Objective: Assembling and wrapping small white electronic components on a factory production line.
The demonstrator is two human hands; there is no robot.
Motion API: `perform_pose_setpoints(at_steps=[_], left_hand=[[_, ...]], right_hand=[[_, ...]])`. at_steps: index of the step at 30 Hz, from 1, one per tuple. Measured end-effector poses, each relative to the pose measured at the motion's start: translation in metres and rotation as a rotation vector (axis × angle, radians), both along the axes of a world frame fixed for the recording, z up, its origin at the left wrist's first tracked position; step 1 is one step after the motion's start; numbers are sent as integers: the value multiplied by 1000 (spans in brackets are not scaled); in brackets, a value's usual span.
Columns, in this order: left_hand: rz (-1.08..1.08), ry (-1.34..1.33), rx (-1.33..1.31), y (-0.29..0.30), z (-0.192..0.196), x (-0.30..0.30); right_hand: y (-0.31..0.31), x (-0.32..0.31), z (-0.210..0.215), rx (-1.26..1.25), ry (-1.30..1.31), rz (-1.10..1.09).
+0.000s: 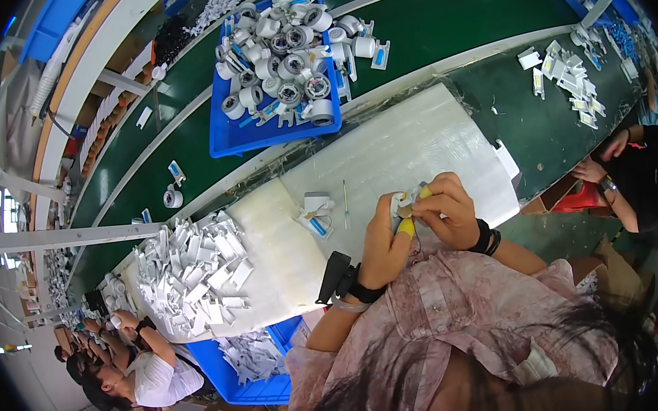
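Observation:
Over the near edge of the worktable, my left hand (384, 249) is closed around a small white plastic part (397, 202). My right hand (453, 214) pinches at the same part from the other side, its fingertips against a small brownish piece. Yellow covers sit on some fingertips of both hands, and the fingers partly hide the part. To the left of my hands lie a white plastic housing (317, 201) and a white piece with a blue face (318, 226). Between these and my left hand rests a thin rod-like tool (345, 204).
A blue tray (218, 141) heaped with white round units stands beyond the mat. White plastic pieces (190, 272) pile up on the left; a blue bin (282, 386) with more sits below. Smaller white parts (568, 75) lie to the right. Other people work at both sides.

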State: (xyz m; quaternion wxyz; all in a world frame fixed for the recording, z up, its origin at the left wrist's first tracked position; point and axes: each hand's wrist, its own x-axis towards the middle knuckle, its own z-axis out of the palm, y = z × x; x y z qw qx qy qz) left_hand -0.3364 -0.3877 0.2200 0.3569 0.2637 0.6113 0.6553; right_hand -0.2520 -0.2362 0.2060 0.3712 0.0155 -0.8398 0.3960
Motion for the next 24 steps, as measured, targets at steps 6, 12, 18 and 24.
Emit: perform_pose_setpoints(at_steps=[6,12,18,24], left_hand=[[1,9,-20,-8,-2,0],[15,42,-102,-4,1,5],[19,82,-91,-5,-5,4],[76,136,-34,-4,-11,6]], right_hand=[[-1,-2,11,2,-24,6],[5,-2,17,26,-88,65],[3,-3,15,31,-97,64],[1,-7,12,-4,-55,74]])
